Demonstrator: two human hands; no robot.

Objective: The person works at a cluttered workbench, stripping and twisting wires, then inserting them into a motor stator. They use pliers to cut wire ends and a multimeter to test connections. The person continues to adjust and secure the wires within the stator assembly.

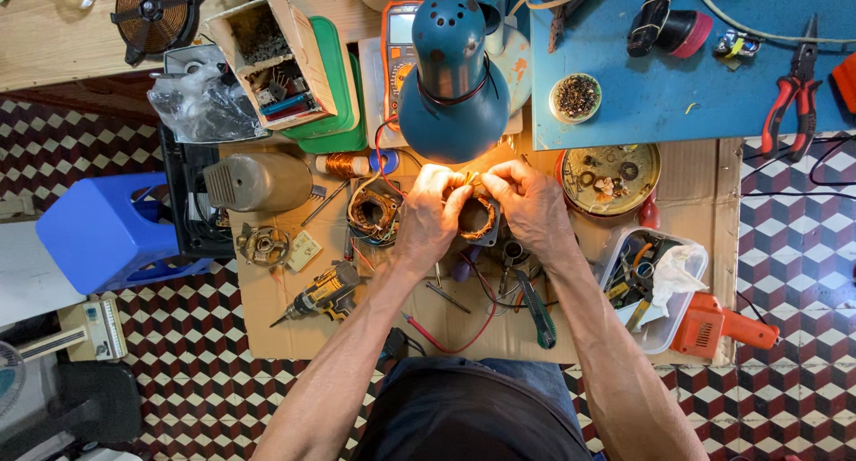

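Under the blue desk lamp (pixel 453 73), on a sheet of cardboard (pixel 267 309) spread over a checkered floor (pixel 785 247), both hands meet over a round motor winding (pixel 477 218) with copper wire showing around its ring. The left hand (pixel 431 213) grips the winding's left edge, fingers curled over the top and thumb pressed near the middle. The right hand (pixel 526 202) closes on the right edge, its fingertips pinched at the top of the ring, right beside those of the left hand. The winding is held just above the cardboard, between the two hands, in the lamp's bright pool of light.

Just left of the left hand lies a second winding (pixel 374 211) with red and black leads trailing from it. A yellow cordless drill (pixel 325 292) rests farther down on the left, near the left forearm. A grey motor housing (pixel 257 183) sits on its side beyond that, with a spool of copper wire (pixel 346 165) beside it. Near the right wrist lie green-handled pliers (pixel 538 311), and to their right stands a clear plastic tub (pixel 687 265) full of small tools. An orange power tool (pixel 718 325) touches the tub's lower corner. A round metal tray (pixel 611 177) of small parts sits above the tub, well clear of the hands. Red-handled pliers (pixel 792 95) lie on a blue board (pixel 642 104) at the upper right.
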